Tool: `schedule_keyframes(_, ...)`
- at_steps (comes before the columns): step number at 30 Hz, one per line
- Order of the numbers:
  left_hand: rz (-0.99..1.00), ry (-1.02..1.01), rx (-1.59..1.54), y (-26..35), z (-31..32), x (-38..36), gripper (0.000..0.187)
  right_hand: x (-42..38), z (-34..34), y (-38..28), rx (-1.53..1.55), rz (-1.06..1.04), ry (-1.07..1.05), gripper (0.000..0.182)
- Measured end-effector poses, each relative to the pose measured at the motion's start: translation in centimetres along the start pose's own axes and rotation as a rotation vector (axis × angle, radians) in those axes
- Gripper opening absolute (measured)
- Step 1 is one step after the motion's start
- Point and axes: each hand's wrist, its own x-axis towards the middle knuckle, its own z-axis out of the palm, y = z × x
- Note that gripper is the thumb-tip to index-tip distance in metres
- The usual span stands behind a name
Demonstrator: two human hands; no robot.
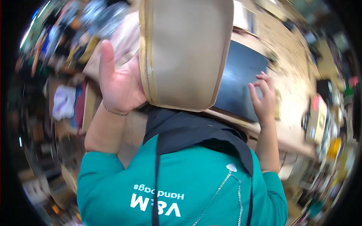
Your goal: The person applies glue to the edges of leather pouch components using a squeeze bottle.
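Observation:
A large beige panel (184,56) with rounded corners and a yellowish edge strip is raised close to the camera. My left hand (122,83) is palm up at its left edge, with the thumb stretched out away from it. The fingers of this hand are hidden behind the panel, which rests on them. Over the right edge of a dark, flat, shiny board (241,79) is my right hand (265,96), its fingers apart and slightly bent, with nothing in them. The beige panel covers part of the dark board.
Beyond the board stretches a light wooden table (292,75) with dark marks. Clear plastic wrapping (103,19) lies at the upper left. A pale cloth bundle (64,101) is at the left, and a box (316,120) stands at the right. Cluttered shelves are blurred at both sides.

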Motion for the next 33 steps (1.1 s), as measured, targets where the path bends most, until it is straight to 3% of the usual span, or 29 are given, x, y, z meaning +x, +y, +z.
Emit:
schedule_keyframes(5, 0.378, 0.481, 0.049, 2.6, -3.2, -14.9, 0.108, 4.1, 6.3, -5.2, 0.139, -0.239, -0.174, 0.010)
schedule_keyframes(9, 0.587, 0.852, -0.009, -0.1, -6.8, -24.2, 0.095, 6.0, 9.9, -8.9, 0.232, -0.382, -0.294, 0.010)
schedule_keyframes(15, 0.699, 1.099, -0.126, -5.2, -18.3, -32.0, 0.084, 5.9, 14.2, -11.0, 0.281, -0.548, -0.427, 0.010)
schedule_keyframes(19, 0.775, 1.259, -0.089, -6.4, -23.9, -35.2, 0.082, 4.0, 15.6, -10.0, 0.238, -0.411, -0.453, 0.019)
schedule_keyframes(25, 0.716, 1.259, -0.256, -6.6, -28.2, -38.9, 0.072, 3.4, 16.0, -10.3, 0.242, -0.347, -0.470, 0.029)
schedule_keyframes(28, 0.688, 1.278, -0.197, -7.1, -30.1, -39.9, 0.070, 3.4, 15.9, -10.0, 0.200, -0.394, -0.486, 0.030)
schedule_keyframes(33, 0.390, 1.587, -0.109, -5.7, -31.9, -39.9, 0.067, 3.5, 15.8, -10.1, 0.178, -0.434, -0.487, 0.030)
